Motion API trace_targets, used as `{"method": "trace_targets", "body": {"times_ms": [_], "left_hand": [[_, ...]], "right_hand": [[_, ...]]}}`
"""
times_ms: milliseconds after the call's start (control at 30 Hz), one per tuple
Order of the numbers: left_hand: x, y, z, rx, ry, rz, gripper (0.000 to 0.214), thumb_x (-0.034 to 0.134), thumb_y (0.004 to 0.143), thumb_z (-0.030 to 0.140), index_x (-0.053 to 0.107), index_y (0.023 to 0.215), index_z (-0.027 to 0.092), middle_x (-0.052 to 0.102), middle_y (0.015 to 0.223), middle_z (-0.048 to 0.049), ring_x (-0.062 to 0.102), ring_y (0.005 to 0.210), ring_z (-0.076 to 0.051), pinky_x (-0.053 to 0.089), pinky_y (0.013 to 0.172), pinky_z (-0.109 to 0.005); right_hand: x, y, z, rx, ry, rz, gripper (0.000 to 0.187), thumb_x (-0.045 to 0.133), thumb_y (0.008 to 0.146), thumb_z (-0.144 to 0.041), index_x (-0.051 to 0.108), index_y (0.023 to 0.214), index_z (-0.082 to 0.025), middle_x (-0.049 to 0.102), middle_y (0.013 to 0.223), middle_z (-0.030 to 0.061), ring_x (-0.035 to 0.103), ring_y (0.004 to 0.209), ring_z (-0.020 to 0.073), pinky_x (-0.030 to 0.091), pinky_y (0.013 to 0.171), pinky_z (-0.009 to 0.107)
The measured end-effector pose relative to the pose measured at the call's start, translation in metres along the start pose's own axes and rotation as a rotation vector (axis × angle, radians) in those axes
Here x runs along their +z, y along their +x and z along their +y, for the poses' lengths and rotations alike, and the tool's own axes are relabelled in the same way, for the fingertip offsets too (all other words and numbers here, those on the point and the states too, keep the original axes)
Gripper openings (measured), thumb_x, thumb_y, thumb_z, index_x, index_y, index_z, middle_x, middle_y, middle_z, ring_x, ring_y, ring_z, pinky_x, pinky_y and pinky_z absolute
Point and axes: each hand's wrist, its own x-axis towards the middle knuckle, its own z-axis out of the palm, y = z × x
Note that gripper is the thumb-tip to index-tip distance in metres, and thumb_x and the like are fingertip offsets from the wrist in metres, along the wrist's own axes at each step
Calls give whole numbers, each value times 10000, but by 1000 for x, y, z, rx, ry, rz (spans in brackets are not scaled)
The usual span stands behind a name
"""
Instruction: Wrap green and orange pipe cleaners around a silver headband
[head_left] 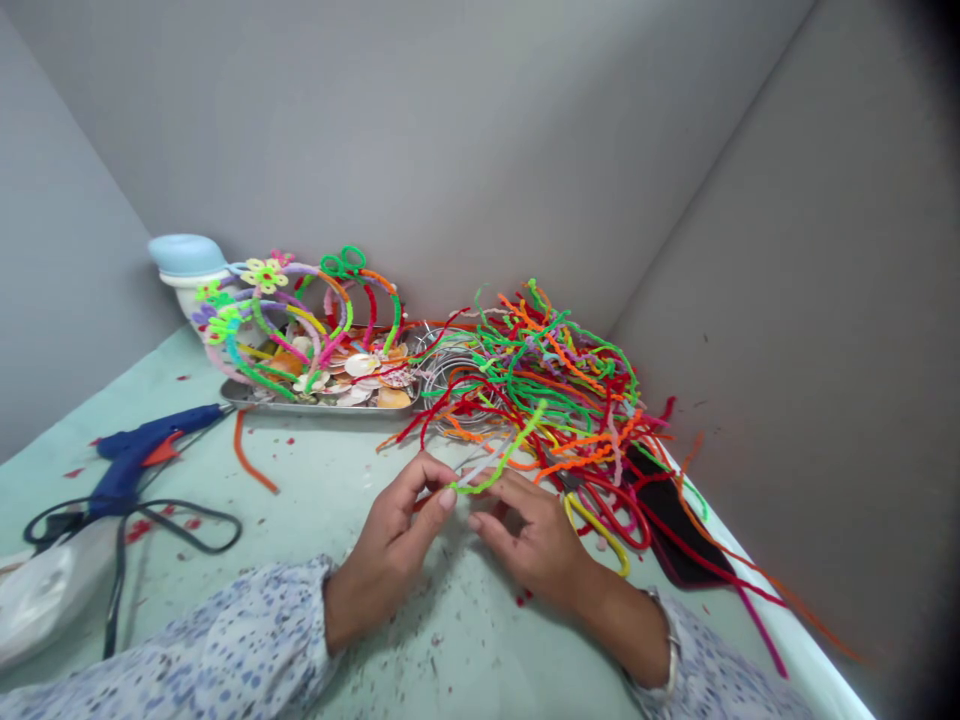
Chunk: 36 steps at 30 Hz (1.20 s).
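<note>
1. The left hand (401, 525) pinches the near end of a green pipe cleaner (523, 434) between thumb and forefinger, seemingly to steady it while its free length points up and away.
2. The right hand (540, 535) is just beside it, fingers bent; I cannot tell whether they grip the pipe cleaner or the pale strip (489, 465) alongside.
3. A metal tray (322, 409) holds shells (364, 364); decorated hoops (348, 312) stand over them, perhaps to keep their flowers (264, 275) uncrushed.
4. A heap of pipe cleaners (555, 350) lies right of the tray, probably for easy reach.
</note>
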Motion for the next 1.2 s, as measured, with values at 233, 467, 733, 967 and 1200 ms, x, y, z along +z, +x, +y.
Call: {"method": "trace_targets", "body": {"times_ms": [233, 467, 733, 967, 1200], "left_hand": [[0, 0, 0, -33, 16, -16, 123, 450, 962, 294, 543, 964, 214, 513, 855, 14, 463, 789, -135, 381, 712, -244], [1, -1, 4, -46, 65, -77, 137, 435, 960, 300, 524, 945, 198, 513, 849, 0, 478, 801, -148, 389, 721, -253], [3, 1, 7, -13, 161, -90, 152, 430, 952, 298, 525, 905, 189, 525, 814, 1, 494, 766, -149, 397, 700, -251], [4, 2, 5, 18, 226, -68, 146, 423, 954, 280, 533, 916, 192, 529, 818, -3, 497, 759, -152, 405, 699, -257], [5, 1, 5, 23, 278, -65, 144, 418, 954, 269, 530, 910, 190, 535, 810, -5, 504, 746, -155, 405, 685, -270]], "right_hand": [[3, -2, 8, 88, 198, 126, 166, 701, 798, -206, 647, 951, -240, 679, 929, 22, 642, 827, 167, 523, 723, 281], [1, -1, 5, 48, 215, 65, 105, 711, 793, -208, 636, 864, -227, 647, 830, 7, 622, 797, 166, 496, 748, 301], [2, -3, 3, -18, 75, 113, 38, 673, 827, -206, 659, 860, -220, 658, 761, 6, 622, 714, 153, 497, 672, 286], [-2, -2, -3, -164, -46, 159, 67, 648, 832, -167, 673, 860, -223, 693, 733, 10, 643, 688, 158, 520, 656, 294], [-2, -3, -5, -203, -85, 163, 103, 649, 820, -148, 676, 894, -212, 705, 755, 28, 660, 692, 165, 533, 630, 293]]}}
